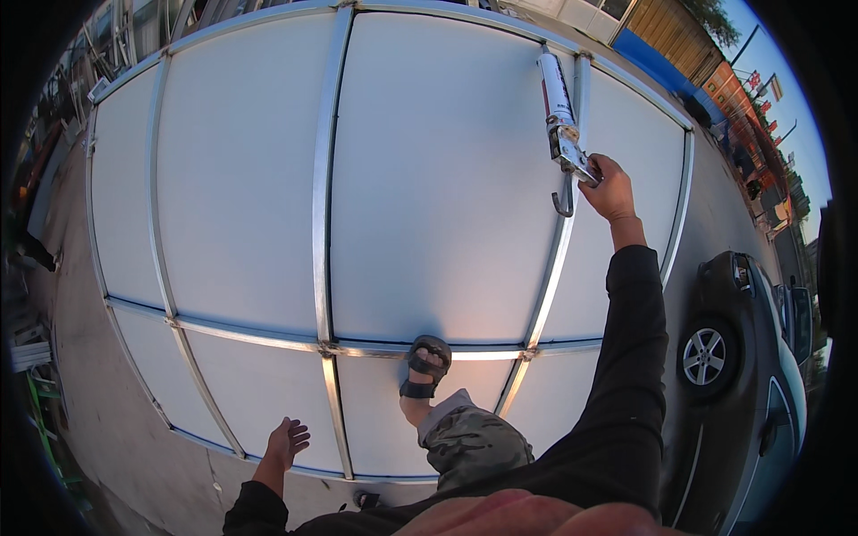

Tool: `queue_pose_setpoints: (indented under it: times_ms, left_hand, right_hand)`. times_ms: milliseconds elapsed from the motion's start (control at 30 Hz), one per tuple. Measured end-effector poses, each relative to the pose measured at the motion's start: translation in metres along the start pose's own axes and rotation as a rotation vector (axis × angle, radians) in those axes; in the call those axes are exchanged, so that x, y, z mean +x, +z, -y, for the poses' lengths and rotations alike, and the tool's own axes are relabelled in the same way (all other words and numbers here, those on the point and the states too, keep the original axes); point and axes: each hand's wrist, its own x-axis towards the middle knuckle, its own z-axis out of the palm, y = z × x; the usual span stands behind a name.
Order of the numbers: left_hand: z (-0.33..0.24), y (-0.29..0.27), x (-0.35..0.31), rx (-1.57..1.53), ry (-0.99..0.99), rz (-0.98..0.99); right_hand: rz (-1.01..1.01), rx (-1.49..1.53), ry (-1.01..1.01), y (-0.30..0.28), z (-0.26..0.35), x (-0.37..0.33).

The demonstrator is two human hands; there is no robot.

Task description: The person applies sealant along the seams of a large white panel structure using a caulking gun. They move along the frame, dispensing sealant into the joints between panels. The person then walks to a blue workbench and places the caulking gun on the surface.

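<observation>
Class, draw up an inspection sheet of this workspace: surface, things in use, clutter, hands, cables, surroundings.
Surface: pale panels in a silvery metal frame; a sandaled foot is at the lower crossbar.
Job's things: caulking gun with a white tube, its nozzle toward the frame's far edge; contact there cannot be told.
Clutter: metal-looking pieces at the upper left; something green at the left edge.
Hands: right hand grips the caulking gun's rear; left hand open, empty.
Cables: nothing seen.
Surroundings: dark car at the right; wall with a blue band beyond.
</observation>
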Motion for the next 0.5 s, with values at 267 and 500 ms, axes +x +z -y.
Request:
queue_pose_setpoints:
  times_ms: [267, 500]
  left_hand:
    - [0.006, -0.006, 0.005, -0.007, -0.013, -0.005]
    - [0.011, -0.008, 0.0, -0.021, -0.003, 0.007]
  right_hand:
    - [-0.067, 0.032, 0.164, -0.003, -0.011, -0.012]
    - [-0.1, 0.064, 0.197, 0.018, 0.035, 0.003]
